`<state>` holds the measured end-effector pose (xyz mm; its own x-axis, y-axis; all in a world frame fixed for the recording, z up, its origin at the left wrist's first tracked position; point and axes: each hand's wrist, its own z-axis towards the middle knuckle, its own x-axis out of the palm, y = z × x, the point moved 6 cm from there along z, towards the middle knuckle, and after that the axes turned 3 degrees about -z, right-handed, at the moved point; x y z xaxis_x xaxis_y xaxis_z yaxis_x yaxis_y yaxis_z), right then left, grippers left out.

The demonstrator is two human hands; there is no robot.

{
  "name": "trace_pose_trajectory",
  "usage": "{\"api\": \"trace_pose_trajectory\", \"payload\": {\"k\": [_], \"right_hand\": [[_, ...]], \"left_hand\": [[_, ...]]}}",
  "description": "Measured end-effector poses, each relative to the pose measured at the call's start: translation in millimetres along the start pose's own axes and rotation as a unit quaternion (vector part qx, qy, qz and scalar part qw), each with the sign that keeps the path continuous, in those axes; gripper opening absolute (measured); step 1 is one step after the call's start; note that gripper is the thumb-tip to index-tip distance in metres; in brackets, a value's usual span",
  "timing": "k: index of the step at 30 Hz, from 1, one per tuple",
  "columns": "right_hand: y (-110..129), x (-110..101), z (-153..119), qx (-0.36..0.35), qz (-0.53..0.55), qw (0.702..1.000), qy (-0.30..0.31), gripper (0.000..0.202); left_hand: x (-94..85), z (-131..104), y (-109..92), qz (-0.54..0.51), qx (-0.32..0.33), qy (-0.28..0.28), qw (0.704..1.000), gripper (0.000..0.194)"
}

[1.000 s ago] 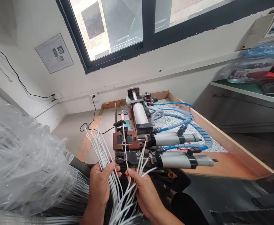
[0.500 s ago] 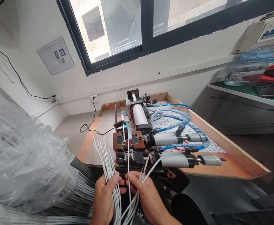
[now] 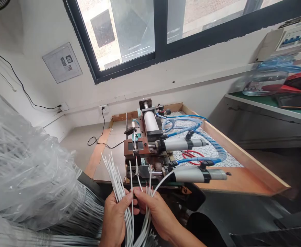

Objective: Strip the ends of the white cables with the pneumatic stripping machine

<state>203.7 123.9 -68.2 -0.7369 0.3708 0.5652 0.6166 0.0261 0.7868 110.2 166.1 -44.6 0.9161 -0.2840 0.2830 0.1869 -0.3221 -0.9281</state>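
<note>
Just in front of a metal machine [image 3: 137, 147], a person's two hands are close together, with the thumbs side by side. The left hand [image 3: 117, 211] is curled around a bunch of thin white wires [image 3: 117, 187], and their ends poke up past the thumb. One wire [image 3: 131, 176] stands a little apart from the others there. The right hand [image 3: 157, 210] is grasping a second bunch [image 3: 144, 224]; some of its ends look reddish. By the right thumb, a single wire [image 3: 137, 176] reaches up to the machine. Another wire [image 3: 163, 180] bends away to the right. The machine has silver tubes [image 3: 191, 174] and blue hoses [image 3: 220, 152], and it sits in a wooden tray [image 3: 243, 156]. On the left, a clear plastic bag [image 3: 29, 168] covers lots more wires. On the right, a jug [image 3: 265, 82] stands on a green shelf [image 3: 260, 103]. Behind the machine is a white wall [image 3: 140, 84] with a window [image 3: 132, 27].
</note>
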Motion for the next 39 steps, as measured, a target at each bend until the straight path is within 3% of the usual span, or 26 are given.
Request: {"api": "trace_pose_trajectory", "payload": {"k": [3,8,14,21,26,31,35,39], "right_hand": [[2,4,-2,-0.024,0.004,1.0,0.006,0.023],[5,-8,-3,-0.074,0.009,0.994,-0.084,0.023],[4,-14,10,-0.049,0.046,0.991,-0.114,0.023],[-5,-8,19,0.024,0.112,0.988,-0.101,0.022],[0,-4,11,-0.013,0.061,0.996,-0.059,0.021],[3,3,1,-0.039,-0.038,0.998,-0.01,0.022],[5,-1,-1,-0.072,-0.064,0.995,-0.041,0.019],[1,-9,-1,-0.074,-0.044,0.993,-0.076,0.023]], "left_hand": [[3.2,-1,0,-0.012,-0.005,0.022,1.0,0.009],[-2.6,3,0,-0.055,-0.012,-0.012,0.998,0.01],[-8.5,11,-4,-0.034,-0.004,-0.04,0.999,0.015],[-8.3,14,-7,-0.018,0.003,-0.032,0.999,0.014],[-7.5,14,-8,-0.001,0.02,-0.036,0.999,0.02],[2.5,14,-7,-0.022,0.028,0.012,0.999,0.015],[6.2,13,-8,-0.031,0.039,0.028,0.998,0.009],[3.6,13,-7,-0.03,0.028,0.009,0.999,0.013]]}}
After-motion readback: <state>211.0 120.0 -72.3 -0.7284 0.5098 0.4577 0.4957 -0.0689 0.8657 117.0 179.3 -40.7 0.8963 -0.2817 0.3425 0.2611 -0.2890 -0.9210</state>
